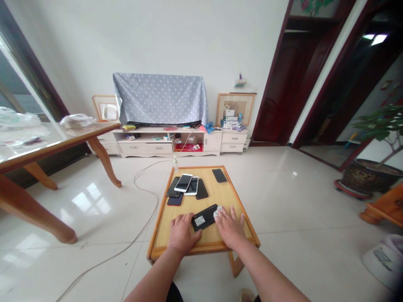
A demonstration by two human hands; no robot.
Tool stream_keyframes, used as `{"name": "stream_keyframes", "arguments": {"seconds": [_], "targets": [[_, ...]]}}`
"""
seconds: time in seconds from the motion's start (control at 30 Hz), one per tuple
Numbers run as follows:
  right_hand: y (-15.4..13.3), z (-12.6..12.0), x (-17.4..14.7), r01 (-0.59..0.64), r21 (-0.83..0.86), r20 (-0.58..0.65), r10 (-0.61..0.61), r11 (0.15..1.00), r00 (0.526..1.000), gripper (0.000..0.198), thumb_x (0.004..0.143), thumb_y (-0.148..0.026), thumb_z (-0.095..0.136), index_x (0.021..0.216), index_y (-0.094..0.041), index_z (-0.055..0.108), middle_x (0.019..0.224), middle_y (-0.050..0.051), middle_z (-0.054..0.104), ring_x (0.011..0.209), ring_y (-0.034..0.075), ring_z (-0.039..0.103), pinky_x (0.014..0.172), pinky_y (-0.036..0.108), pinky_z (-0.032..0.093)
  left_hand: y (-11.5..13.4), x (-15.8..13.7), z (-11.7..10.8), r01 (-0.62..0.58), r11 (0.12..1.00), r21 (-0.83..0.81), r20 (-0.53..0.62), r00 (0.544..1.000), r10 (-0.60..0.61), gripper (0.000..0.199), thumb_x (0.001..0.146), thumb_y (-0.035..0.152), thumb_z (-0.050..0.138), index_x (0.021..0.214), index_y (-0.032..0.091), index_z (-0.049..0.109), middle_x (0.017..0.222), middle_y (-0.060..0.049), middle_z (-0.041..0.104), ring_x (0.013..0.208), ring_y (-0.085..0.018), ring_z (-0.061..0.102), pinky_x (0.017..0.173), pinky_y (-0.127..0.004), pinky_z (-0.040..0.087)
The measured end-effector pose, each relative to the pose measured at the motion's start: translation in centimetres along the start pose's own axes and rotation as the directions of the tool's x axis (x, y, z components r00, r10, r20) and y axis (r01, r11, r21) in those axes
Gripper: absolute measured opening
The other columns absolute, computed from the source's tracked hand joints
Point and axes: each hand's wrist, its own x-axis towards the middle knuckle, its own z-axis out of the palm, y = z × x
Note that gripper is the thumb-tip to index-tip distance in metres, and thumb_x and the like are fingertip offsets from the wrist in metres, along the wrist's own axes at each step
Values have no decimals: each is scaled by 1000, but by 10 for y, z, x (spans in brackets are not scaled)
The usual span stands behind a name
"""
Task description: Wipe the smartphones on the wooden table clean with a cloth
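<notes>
A black smartphone (206, 217) with a pale label on its back lies face down near the front of the small wooden table (217, 236). My left hand (183, 233) grips its left end, thumb on the near edge and fingers at the far side. Under the fingertips of my right hand (229, 226) a crumpled white cloth or tissue (217, 211) is pressed on the phone's right end. Beyond them several other phones overlap in a pile, topped by a white-framed phone (183, 183). One dark phone (219, 175) lies apart at the far right.
A clear spray bottle (175, 163) stands at the table's far left corner. A cable (147, 222) runs across the floor on the left. A larger wooden table (103, 126) is at left, a white TV cabinet (145, 147) ahead, and a potted plant (370, 178) and white bucket (385, 258) at right.
</notes>
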Motion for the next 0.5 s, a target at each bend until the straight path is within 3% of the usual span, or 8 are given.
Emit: {"name": "stream_keyframes", "arguments": {"seconds": [0.07,0.2,0.27,0.4,0.5], "targets": [[-2,5,-6,49,1,0,-49,999,999,66,100,-58,5,151,-31,37,161,-4,24,150,31,-2,114,66,-5,0,0,0,-1,1000,-1,4,1000,1,53,72,45,69,120,29,56,115,-5,66,116,-27,52,99,-38,31],[-14,19,-28,272,60,24,-274,960,962,63,100,-59,5,151,-36,35,160,-7,25,151,28,0,116,63,-4,0,0,1,-4,1000,-3,1,1000,4,50,74,45,66,120,29,56,116,-5,66,117,-27,51,99,-39,31],[-11,18,-27,225,60,14,-226,973,974,63,100,-59,6,150,-36,36,160,-6,27,151,29,0,116,64,-3,1,1,1,-1,1000,-4,-1,1000,1,50,74,45,67,120,29,56,117,-5,66,118,-27,51,99,-39,31],[9,11,-7,-48,10,-16,48,999,999,66,100,-59,10,152,-27,35,160,2,28,150,33,4,115,66,3,2,1,1,0,1000,-8,-2,1000,0,53,71,44,69,121,29,56,118,-4,66,118,-27,51,100,-39,31],[11,13,-7,-88,-10,-5,88,996,996,70,99,-60,13,153,-21,34,161,7,26,150,33,3,116,63,6,1,1,2,-9,1000,-8,-8,1000,9,53,72,44,69,121,30,55,117,-4,66,118,-26,51,100,-39,31]]}}
